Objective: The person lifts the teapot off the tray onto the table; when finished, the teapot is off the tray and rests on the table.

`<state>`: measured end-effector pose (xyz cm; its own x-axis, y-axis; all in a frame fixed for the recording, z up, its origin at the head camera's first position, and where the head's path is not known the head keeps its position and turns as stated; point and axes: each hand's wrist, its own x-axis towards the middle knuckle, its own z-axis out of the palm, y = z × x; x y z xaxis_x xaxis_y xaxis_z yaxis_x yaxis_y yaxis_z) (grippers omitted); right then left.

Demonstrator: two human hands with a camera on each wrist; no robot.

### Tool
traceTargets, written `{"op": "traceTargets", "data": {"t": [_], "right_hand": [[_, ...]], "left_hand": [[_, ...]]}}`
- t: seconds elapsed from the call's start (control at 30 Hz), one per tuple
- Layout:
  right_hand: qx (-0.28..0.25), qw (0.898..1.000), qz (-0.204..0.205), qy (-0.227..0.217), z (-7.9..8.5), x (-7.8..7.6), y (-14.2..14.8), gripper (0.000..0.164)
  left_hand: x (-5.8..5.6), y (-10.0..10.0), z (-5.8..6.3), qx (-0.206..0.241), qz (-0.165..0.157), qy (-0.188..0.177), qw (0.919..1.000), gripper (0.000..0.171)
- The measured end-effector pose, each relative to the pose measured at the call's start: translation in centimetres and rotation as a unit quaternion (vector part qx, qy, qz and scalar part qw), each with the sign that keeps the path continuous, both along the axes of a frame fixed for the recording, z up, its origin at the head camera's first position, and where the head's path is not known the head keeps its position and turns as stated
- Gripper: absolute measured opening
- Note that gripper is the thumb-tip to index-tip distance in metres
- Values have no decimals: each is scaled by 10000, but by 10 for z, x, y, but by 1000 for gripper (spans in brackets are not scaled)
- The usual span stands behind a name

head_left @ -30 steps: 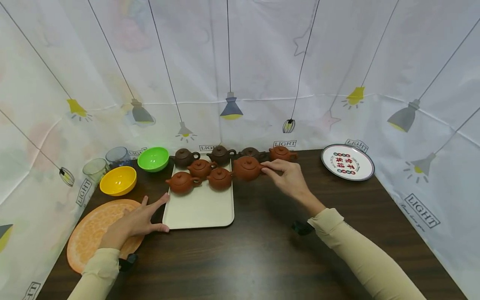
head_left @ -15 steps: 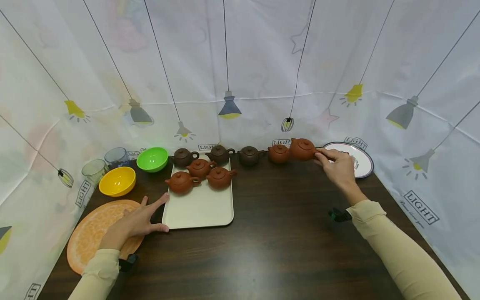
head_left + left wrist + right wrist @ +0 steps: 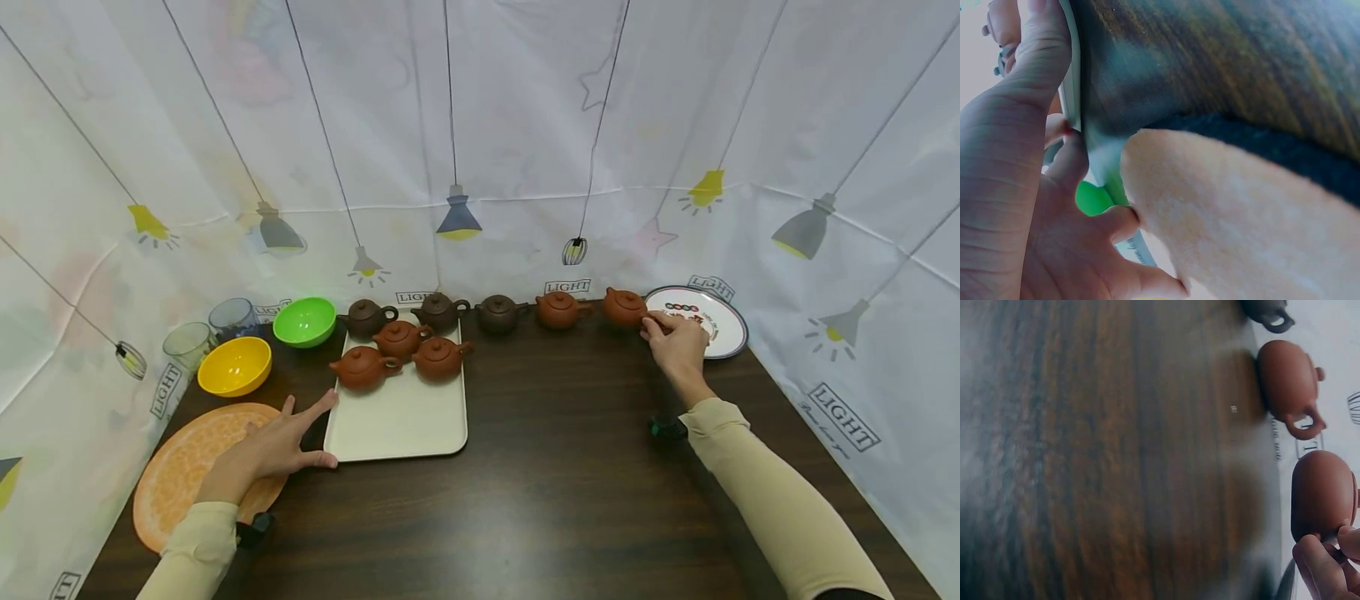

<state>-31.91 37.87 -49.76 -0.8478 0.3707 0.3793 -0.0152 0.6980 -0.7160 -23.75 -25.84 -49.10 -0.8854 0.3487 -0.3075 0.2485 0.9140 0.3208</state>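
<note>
At the back right of the table, my right hand point(image 3: 678, 340) pinches the handle of a reddish-brown teapot point(image 3: 624, 308). The right wrist view shows this held teapot point(image 3: 1322, 497) from the side, fingertips and thumb at its handle end. Left of it stand another reddish-brown teapot point(image 3: 557, 309) and a dark brown teapot point(image 3: 498, 315). The cream tray point(image 3: 397, 425) bears several teapots, among them a reddish-brown one point(image 3: 360, 368) and a dark one point(image 3: 439, 312). Fingers spread, my left hand point(image 3: 262, 450) touches the tray's left edge with index finger and thumb.
A round orange-patterned placemat point(image 3: 180, 467) lies partly beneath my left hand. Behind it are a yellow bowl point(image 3: 235, 367), a green bowl point(image 3: 305, 322) and two glasses point(image 3: 234, 317). A white plate point(image 3: 723, 329) lies at the back right. A printed curtain point(image 3: 517, 117) borders the table.
My right hand has carried the reddish-brown teapot from beside the tray to the right, past the standing ones, then lowered it at the row's right end. My left hand has stayed put.
</note>
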Motion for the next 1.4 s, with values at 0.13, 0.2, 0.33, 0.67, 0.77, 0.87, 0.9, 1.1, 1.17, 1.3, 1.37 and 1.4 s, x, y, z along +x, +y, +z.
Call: {"op": "traceTargets", "data": {"t": [0.13, 0.2, 0.33, 0.67, 0.77, 0.87, 0.9, 1.1, 1.17, 1.3, 1.37, 1.4], "right_hand": [[268, 9996, -19, -105, -7, -2, -1, 26], [427, 9990, 66, -86, -10, -3, -2, 26], [570, 9980, 259, -20, -12, -5, -4, 25], [685, 9970, 296, -191, -8, -3, -7, 33], [686, 9971, 263, -178, -5, -1, -9, 44], [479, 9987, 161, -98, -1, 0, -12, 54], [374, 9992, 115, -63, 0, 0, -14, 57], [-184, 9985, -36, 518, 16, -1, -33, 58], [-268, 9971, 103, 706, 23, -1, -44, 55], [-414, 9936, 736, 747, 36, -3, -72, 48], [-563, 9894, 1137, 709, 41, -4, -86, 44], [-627, 9868, 1338, 665, 43, -4, -94, 43]], "left_hand": [[0, 2, -1, 11, -10, -46, 10000, 114], [0, 2, -2, 5, 4, -59, 10000, 114], [0, 2, -2, -11, 21, -40, 10000, 114], [1, -1, 1, 78, 9, -64, 9999, 115], [1, -2, 2, 155, 38, -71, 9998, 115], [1, -1, 2, 119, 37, -69, 9999, 115], [1, -1, 2, 101, 45, -78, 9999, 115], [1, 2, 2, 15, 15, -53, 10000, 114], [0, 2, 2, 32, 8, -57, 10000, 114], [0, 2, 3, 68, -4, -76, 9999, 113], [0, 2, 3, 75, -7, -78, 9999, 113], [1, 1, 3, 72, -10, -79, 9999, 113]]}}
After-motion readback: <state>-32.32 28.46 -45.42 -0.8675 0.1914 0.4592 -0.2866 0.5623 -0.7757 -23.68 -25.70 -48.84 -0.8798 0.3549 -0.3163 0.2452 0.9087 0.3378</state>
